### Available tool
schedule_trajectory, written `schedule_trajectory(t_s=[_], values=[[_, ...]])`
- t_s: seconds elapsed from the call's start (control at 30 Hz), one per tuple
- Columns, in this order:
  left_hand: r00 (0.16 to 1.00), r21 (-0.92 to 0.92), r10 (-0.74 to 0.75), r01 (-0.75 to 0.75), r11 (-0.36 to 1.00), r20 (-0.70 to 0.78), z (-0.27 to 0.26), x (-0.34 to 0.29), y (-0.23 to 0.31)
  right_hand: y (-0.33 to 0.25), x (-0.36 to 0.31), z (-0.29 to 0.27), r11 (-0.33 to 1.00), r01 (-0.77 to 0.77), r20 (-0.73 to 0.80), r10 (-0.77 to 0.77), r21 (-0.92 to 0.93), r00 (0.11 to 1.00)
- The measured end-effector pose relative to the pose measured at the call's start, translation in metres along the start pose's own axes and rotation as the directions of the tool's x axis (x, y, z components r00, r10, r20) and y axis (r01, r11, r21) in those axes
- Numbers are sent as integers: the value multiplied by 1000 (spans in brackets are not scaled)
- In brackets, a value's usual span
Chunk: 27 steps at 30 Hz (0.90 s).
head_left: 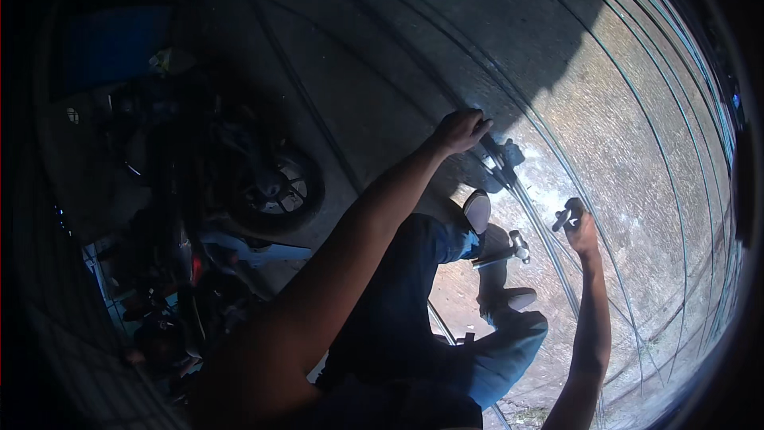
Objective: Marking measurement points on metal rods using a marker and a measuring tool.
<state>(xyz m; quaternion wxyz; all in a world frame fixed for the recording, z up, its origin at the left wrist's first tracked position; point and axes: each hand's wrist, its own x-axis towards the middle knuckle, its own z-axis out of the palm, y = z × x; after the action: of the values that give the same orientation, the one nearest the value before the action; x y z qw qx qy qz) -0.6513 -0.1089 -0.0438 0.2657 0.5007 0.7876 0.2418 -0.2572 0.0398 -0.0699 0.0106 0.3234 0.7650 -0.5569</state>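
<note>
My left hand (pixel 461 130) is closed in a fist above long metal rods (pixel 541 227), beside a dark metal fixture (pixel 501 163) through which the rods run. What the fist grips is hidden by its fingers. My right hand (pixel 584 232) is wrapped round a short dark metal tool (pixel 564 216), whose end points toward the rods; its exact kind is unclear. Between my legs and the rods lies a hammer (pixel 519 247) with a shiny metal head.
My jeans-clad legs (pixel 446 350) are bent close to the rods. More long thin rods (pixel 637 95) stretch across the concrete floor, sunlit at right and shaded at left. A motorcycle (pixel 270 191) stands at left, near a blue panel (pixel 111 44).
</note>
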Motion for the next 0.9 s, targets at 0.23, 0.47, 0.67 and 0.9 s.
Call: schedule_trajectory(t_s=[0.23, 0.47, 0.67, 0.9], values=[[968, 84, -220, 211, 974, 124, -199, -91, -2, -242, 69, 0, 991, 56, -62, -48, 123, 997], [922, 147, -352, 330, 933, 164, -355, -41, -18, -356, 150, 14, 974, -86, -275, 143, 209, 951], [965, 196, -174, 135, 971, 197, -409, 99, -64, -382, 246, 76, 923, -203, -334, 313, 326, 889], [898, 131, -8, -55, 990, 439, -422, 193, -148, -403, 343, 150, 871, -379, -377, 479, 311, 792]])
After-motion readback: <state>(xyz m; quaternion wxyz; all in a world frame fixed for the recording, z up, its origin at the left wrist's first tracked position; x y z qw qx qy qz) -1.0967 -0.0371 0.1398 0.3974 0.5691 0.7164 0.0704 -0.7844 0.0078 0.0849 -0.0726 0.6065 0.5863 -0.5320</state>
